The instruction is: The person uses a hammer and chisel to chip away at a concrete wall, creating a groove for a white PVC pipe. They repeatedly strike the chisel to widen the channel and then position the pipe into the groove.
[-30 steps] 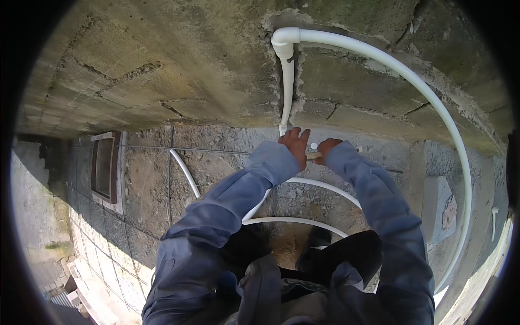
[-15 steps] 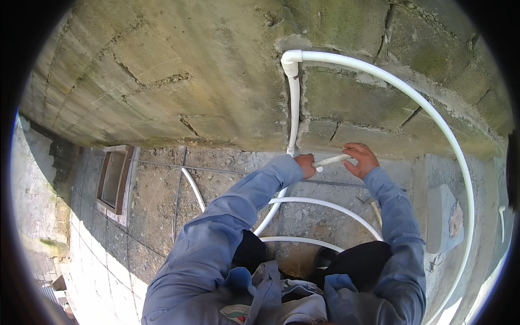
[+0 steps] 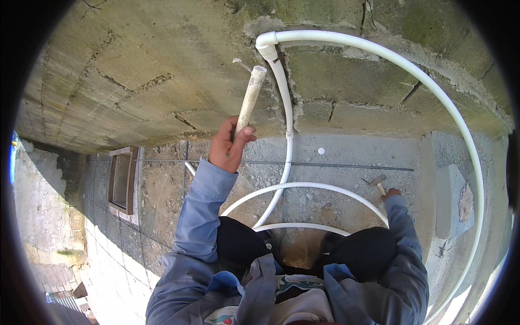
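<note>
My left hand (image 3: 227,149) is closed around a short, dirty white piece of pipe (image 3: 250,100). It holds the piece tilted up in front of the block wall, left of a white pipe (image 3: 283,103) that runs down a groove. A thin nail-like piece (image 3: 244,65) shows by the pipe piece's upper end; whether they touch I cannot tell. Low on the right, my right hand (image 3: 392,193) is closed on the pale handle of a hammer (image 3: 381,187). The hammer's head lies over the gravelly ground.
A white elbow (image 3: 266,41) joins the wall pipe to a long curved pipe (image 3: 433,108) arching right. More white pipe (image 3: 309,185) loops before my knees. Thin steel bars (image 3: 336,166) cross the ground. A framed box (image 3: 122,181) sits left, a concrete block (image 3: 448,203) right.
My right hand has let go of the pipe piece and moved down to the hammer. My left hand has raised the piece up and leftward to the wall.
</note>
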Demonstrator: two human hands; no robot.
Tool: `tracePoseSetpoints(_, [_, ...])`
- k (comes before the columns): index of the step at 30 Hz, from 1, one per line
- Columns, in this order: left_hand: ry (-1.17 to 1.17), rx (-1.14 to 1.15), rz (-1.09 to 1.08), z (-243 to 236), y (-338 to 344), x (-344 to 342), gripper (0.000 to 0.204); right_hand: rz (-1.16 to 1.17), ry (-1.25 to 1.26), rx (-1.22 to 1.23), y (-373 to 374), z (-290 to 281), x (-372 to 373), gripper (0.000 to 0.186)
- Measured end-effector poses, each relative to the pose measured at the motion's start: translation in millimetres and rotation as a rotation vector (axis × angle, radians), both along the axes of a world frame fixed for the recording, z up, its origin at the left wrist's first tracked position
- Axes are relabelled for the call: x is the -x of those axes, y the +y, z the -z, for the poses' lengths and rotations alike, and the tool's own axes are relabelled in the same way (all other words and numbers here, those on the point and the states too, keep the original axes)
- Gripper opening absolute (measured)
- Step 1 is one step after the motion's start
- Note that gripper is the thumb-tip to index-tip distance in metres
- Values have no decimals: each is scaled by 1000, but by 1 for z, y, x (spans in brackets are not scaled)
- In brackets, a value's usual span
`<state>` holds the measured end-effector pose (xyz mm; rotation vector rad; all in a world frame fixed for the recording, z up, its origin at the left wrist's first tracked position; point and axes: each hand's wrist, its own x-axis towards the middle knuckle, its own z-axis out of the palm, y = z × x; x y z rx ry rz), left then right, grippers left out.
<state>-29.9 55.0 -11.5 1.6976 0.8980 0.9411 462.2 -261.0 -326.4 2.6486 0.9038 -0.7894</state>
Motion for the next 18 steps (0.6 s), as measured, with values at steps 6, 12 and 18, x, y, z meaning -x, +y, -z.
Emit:
tracePoseSetpoints(6, [244, -352, -184, -36, 10, -18, 37, -77, -69, -49, 1, 8, 0, 43])
tracePoseSetpoints(12, [274, -339, -269, -35, 14, -32, 38, 48, -223, -266, 1, -35, 19, 49])
tracePoseSetpoints(18, [280, -396, -325, -24, 16, -28, 36, -103, -37, -516, 21, -117, 38, 52])
